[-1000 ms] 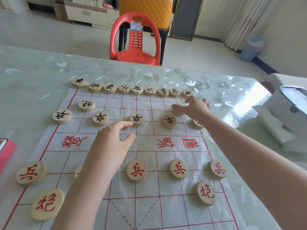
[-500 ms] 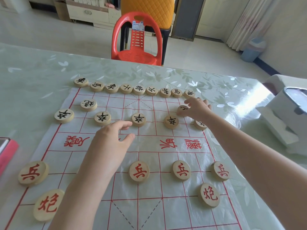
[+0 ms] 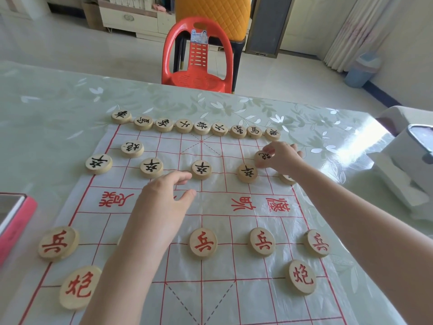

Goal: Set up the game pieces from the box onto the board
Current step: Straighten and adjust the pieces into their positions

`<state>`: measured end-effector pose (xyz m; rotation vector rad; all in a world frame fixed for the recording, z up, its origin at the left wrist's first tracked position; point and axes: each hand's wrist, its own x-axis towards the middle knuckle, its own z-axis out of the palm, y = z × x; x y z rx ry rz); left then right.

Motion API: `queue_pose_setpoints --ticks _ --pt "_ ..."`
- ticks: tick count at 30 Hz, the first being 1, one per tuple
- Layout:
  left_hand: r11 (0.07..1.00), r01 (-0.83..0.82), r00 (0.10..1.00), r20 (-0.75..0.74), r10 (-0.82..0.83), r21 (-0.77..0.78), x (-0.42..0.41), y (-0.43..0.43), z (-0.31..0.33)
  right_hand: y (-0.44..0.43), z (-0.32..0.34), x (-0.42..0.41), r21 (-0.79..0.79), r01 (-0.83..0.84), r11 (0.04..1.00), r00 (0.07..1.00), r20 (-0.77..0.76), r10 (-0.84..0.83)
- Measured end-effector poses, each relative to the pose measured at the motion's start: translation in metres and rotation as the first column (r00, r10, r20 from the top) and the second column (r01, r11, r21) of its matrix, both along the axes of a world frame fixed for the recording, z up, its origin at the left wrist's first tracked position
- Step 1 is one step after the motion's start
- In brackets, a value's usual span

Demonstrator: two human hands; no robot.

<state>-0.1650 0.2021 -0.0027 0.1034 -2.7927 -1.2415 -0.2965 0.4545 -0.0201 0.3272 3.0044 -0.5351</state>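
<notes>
A thin plastic board (image 3: 210,296) with red grid lines lies on the table. Round wooden pieces with black characters fill its far side; several with red characters stand on the near side. My right hand (image 3: 281,158) reaches to the far right and pinches a black-lettered cannon piece (image 3: 263,156), tilted up off the board, just behind a black soldier piece (image 3: 247,172). Another black piece (image 3: 287,178) is half hidden under my right wrist. My left hand (image 3: 164,195) hovers over the board's middle, fingers apart and holding nothing, near the centre black soldier (image 3: 201,169).
A pink-edged box (image 3: 14,221) sits at the table's left edge. A white appliance (image 3: 407,160) stands at the right edge. A red plastic chair (image 3: 199,57) is beyond the table's far side. The tablecloth (image 3: 46,113) is pale green with leaf patterns.
My right hand has taken hold of the black cannon piece and tipped it up, shifting slightly toward me. My left hand has stayed hovering in place. The camera moved slightly.
</notes>
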Motion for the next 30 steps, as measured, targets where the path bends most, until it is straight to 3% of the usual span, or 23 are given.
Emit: queue_pose_setpoints --ticks 9,14,20,24,30 --pt "0.997 0.02 1.0 0.008 -0.02 0.075 0.006 0.003 0.003 0.001 -0.003 0.006 0.015 0.006 1.0 1.0 -0.024 -0.006" --pt "0.991 0.001 1.0 0.001 -0.001 0.131 0.006 0.0 0.007 -0.01 0.018 0.006 -0.105 0.003 0.994 0.993 -0.118 -0.015" --pt "0.989 0.049 0.999 0.011 -0.051 0.138 -0.008 -0.029 0.014 -0.102 0.036 -0.006 -0.171 -0.361 0.917 0.923 -0.203 0.326" --pt "0.999 -0.024 0.995 -0.095 0.026 0.027 -0.063 -0.081 0.025 -0.164 0.03 -0.035 -0.195 -0.48 0.855 0.867 -0.256 0.428" --pt "0.965 -0.055 0.992 -0.124 0.024 -0.256 -0.172 -0.146 0.01 -0.216 0.02 -0.092 -0.14 -0.567 0.812 0.823 -0.121 0.554"
